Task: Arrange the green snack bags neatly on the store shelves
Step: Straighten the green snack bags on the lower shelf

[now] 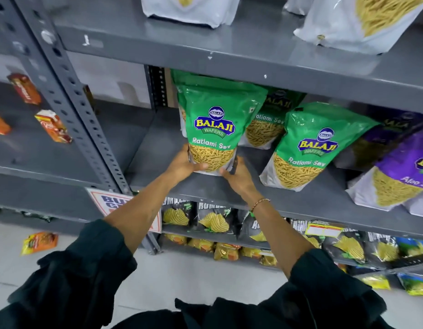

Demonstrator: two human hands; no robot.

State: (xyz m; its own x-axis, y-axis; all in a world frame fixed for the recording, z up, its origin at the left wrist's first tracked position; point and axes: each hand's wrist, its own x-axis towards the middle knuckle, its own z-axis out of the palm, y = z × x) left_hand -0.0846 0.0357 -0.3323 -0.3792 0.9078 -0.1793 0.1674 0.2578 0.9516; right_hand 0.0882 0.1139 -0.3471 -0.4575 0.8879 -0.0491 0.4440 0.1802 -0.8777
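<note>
A green Balaji Ratlami Sev bag (215,124) stands upright on the grey middle shelf (158,150). My left hand (184,163) grips its lower left corner and my right hand (236,174) grips its lower right corner. More green bags stand right behind it, mostly hidden. A second green bag (310,148) leans to the right of it, and a third green bag (269,119) sits further back between the two.
Purple Aloo Sev bags (405,172) stand at the shelf's right end. White bags (362,20) sit on the shelf above. Black chip packets (212,219) fill the shelf below. A perforated steel upright (87,110) rises at left, and an orange packet (38,242) lies on the floor.
</note>
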